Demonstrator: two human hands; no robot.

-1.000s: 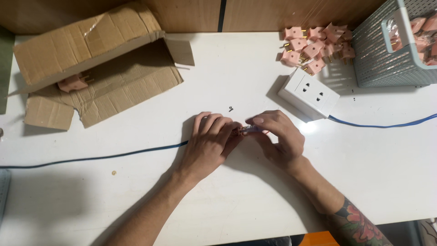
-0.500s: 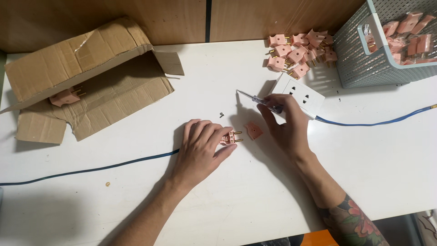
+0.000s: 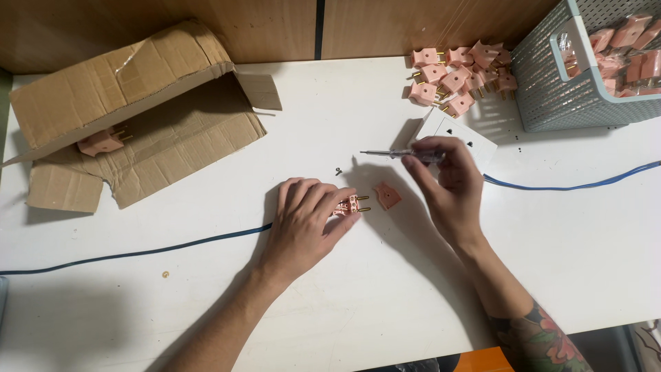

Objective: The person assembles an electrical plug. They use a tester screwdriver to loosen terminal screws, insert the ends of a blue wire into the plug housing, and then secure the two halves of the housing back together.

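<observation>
At nine o'clock on the white table [image 3: 358, 296] lies a torn-open cardboard box [image 3: 138, 117] with one pink plug [image 3: 102, 141] resting inside it; a blue cable [image 3: 138, 249] runs from the far left edge towards the centre and disappears under the left hand [image 3: 303, 224]. That hand lies palm down just left of centre, its fingers pressed together over an opened pink plug body [image 3: 351, 204], whose brass pins stick out towards three o'clock; a small dark screw [image 3: 338, 171] sits at twelve o'clock of the hand, apart from it. Just beside the pins, at three o'clock, lies the loose pink plug cover [image 3: 387, 195], touching neither hand. Above it the right hand [image 3: 447, 182] pinches a thin screwdriver [image 3: 399, 154] between thumb and fingers, the shaft pointing to nine o'clock; behind the knuckles sits a white socket block [image 3: 454, 132], its blue cable trailing off to three o'clock. At one o'clock lies a heap of pink plugs [image 3: 458, 76]; at two o'clock stands a grey plastic basket [image 3: 558, 89] holding more.
</observation>
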